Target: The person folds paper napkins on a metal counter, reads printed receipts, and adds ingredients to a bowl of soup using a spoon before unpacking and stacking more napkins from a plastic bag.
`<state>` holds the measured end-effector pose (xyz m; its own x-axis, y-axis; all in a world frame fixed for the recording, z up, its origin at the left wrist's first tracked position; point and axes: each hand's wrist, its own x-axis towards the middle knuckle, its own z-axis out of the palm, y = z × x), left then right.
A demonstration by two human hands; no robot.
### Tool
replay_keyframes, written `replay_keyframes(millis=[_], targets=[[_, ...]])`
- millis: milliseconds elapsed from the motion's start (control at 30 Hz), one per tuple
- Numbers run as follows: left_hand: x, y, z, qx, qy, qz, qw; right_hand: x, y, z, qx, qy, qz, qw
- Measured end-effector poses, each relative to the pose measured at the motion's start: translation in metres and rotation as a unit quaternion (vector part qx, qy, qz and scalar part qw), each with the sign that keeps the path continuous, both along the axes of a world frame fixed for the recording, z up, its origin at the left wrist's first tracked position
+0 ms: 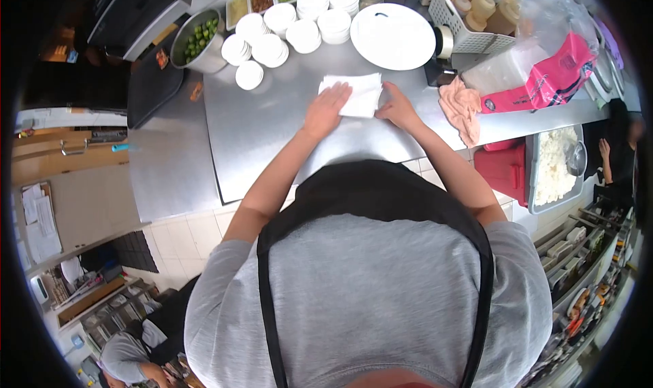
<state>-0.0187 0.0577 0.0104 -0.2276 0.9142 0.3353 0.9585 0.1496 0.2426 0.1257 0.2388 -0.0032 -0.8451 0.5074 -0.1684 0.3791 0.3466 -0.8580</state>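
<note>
- Head view, placement: the white paper stack [362, 97] lies on the steel counter [269, 119], directly before the person and between both hands; long axis appears to run left to right.
- Left hand [328, 109]: nearer, laid flat over the stack's left end, fingers extended, nothing gripped.
- Right hand [399, 109]: at the right edge, thumb and forefinger parted, other fingers curled; whether it touches paper cannot be told.
</note>
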Motion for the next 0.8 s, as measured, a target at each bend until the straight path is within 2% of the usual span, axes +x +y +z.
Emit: replay_keyframes(millis=[67, 133, 200, 267, 300, 367, 467, 500, 533, 600, 667, 733, 767, 800], targets=[[0.003, -0.006, -0.003, -0.024, 0.012, -0.006, 1.0, 0.009, 0.004, 0.021, -0.04, -0.034, -0.011, 0.999], [0.016, -0.012, 0.005, -0.064, 0.004, 0.016, 0.998, 0.012, 0.004, 0.048, 0.053, -0.021, -0.04, 0.998], [0.025, -0.016, 0.018, -0.097, -0.027, 0.013, 0.995, 0.008, -0.009, 0.066, 0.08, 0.001, -0.053, 0.995], [0.027, -0.013, 0.034, -0.053, -0.153, 0.061, 0.985, -0.007, -0.023, 0.07, 0.114, 0.141, -0.028, 0.983], [0.021, -0.009, 0.038, 0.016, -0.212, 0.05, 0.976, -0.017, -0.032, 0.072, 0.116, 0.144, -0.028, 0.982], [0.017, 0.003, 0.035, 0.133, -0.334, 0.07, 0.931, -0.04, -0.05, 0.077, 0.134, 0.255, 0.033, 0.957], [0.018, 0.023, 0.018, 0.207, -0.439, 0.111, 0.867, -0.077, -0.069, 0.036, 0.107, 0.316, -0.026, 0.942], [0.018, 0.027, 0.011, 0.21, -0.446, 0.116, 0.862, -0.08, -0.072, 0.013, 0.09, 0.266, -0.02, 0.96], [0.02, 0.03, 0.006, 0.208, -0.448, 0.118, 0.861, -0.08, -0.074, 0.0, 0.091, 0.266, -0.018, 0.959], [0.024, 0.035, 0.0, 0.197, -0.437, 0.116, 0.87, -0.078, -0.078, -0.015, 0.167, 0.165, 0.017, 0.972], [0.028, 0.034, -0.008, 0.174, -0.416, 0.111, 0.886, -0.073, -0.075, -0.028, 0.146, 0.146, 0.039, 0.978], [0.027, 0.033, -0.012, 0.152, -0.389, 0.106, 0.902, -0.066, -0.071, -0.011, 0.261, 0.016, 0.121, 0.958], [0.025, 0.033, -0.013, 0.149, -0.391, 0.108, 0.902, -0.065, -0.069, -0.002, 0.258, 0.015, 0.122, 0.958], [0.026, 0.035, -0.012, 0.109, -0.307, 0.111, 0.939, -0.062, -0.066, 0.003, 0.352, -0.014, 0.153, 0.923]])
